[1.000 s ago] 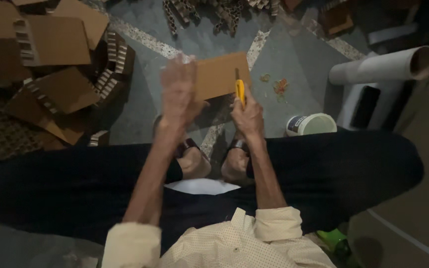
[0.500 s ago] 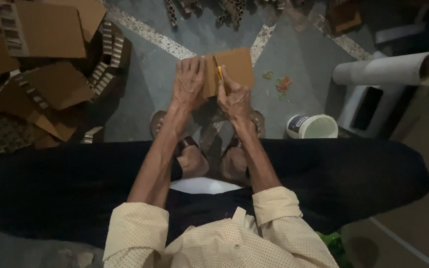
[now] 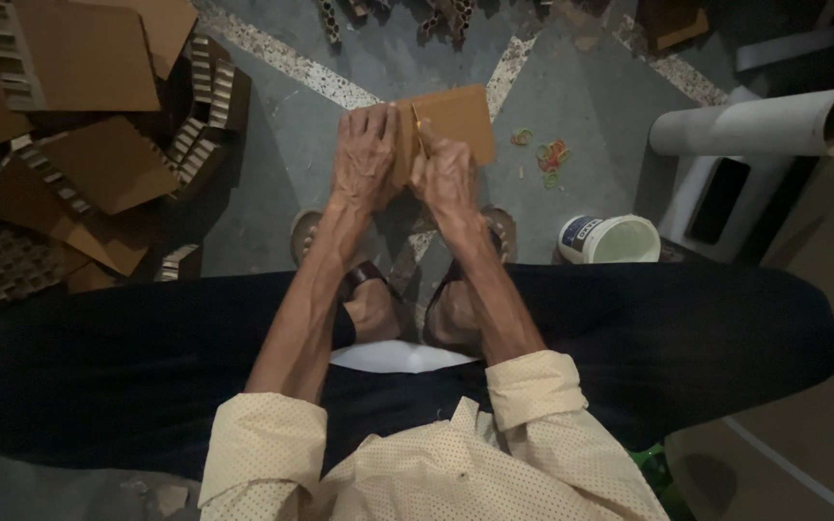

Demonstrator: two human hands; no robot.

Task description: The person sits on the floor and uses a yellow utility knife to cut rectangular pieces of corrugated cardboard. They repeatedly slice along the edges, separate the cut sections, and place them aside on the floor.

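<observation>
The person sits low with both arms stretched out over the knees, and the two hands meet at about 12 o'clock from the lap. The left hand (image 3: 367, 154) is wrapped around the left edge of a small brown card (image 3: 456, 121), fingers curled over the near face, gripping it firmly. The right hand (image 3: 446, 178) is closed on a yellow knife (image 3: 419, 130), whose thin handle stands up out of the fist and lies against the card's face just right of the left hand. The card is held up off the floor, tilted a little, with its right half free of both hands.

At 1 o'clock from the hands, a scatter of coloured bands (image 3: 549, 154) lies on the grey floor (image 3: 591, 87). At 4 o'clock sits a white tub (image 3: 610, 239), open at the top, close beside the right knee. Beyond it, at 3 o'clock, a long pale tube (image 3: 760, 123) lies across a white box, and a dark phone (image 3: 718, 201) rests on that box under the tube.

From 8 to 10 o'clock there is a heap of cardboard sheets (image 3: 98, 164) and honeycomb offcuts, some stacked, some fanned out on the floor. More scraps (image 3: 436, 12) lie at 12 o'clock, far from the hands. Sandalled feet (image 3: 378, 304) show beneath the forearms, and dark trousers (image 3: 678, 338) fill the lower view.
</observation>
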